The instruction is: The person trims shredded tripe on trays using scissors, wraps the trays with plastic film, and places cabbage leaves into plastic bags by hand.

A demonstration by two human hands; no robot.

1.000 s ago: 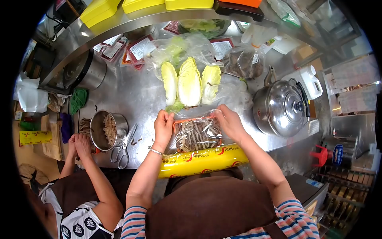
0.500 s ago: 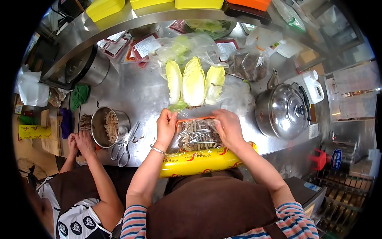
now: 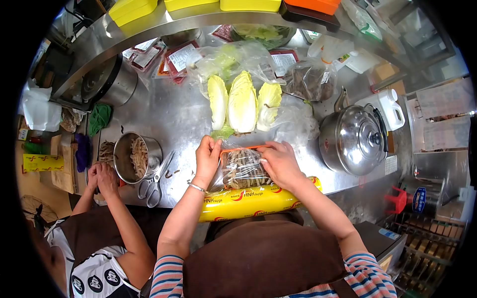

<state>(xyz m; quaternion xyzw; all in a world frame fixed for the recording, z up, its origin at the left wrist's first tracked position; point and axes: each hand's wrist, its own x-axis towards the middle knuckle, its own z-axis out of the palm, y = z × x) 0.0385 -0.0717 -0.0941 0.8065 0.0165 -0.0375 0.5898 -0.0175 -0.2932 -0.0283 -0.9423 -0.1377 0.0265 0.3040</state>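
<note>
An orange-rimmed tray (image 3: 245, 149) holds brown and pale strips of food (image 3: 243, 174) under clear cling film (image 3: 238, 168). It sits just behind a yellow printed cling film roll (image 3: 248, 202) at the counter's front edge. My left hand (image 3: 207, 156) pinches the film at the tray's far left corner. At the tray's right side, my right hand (image 3: 279, 161) has its fingers bent onto the film, gripping it along the edge; its thumb lies over the wrapped top. Cut napa cabbage pieces (image 3: 242, 102) lie beyond the tray.
A steel pot (image 3: 141, 154) of strips and scissors (image 3: 155, 186) are to the left, beside a co-worker's hands (image 3: 102, 179). A large lidded kettle (image 3: 353, 139) stands right. Packaged meat (image 3: 181, 59) and plastic bags (image 3: 308, 79) lie behind, below a steel shelf (image 3: 218, 17).
My right hand has shifted slightly left and inward over the tray's right edge, with its thumb now on the film. My left hand stays in place. The co-worker's hands have drawn closer together.
</note>
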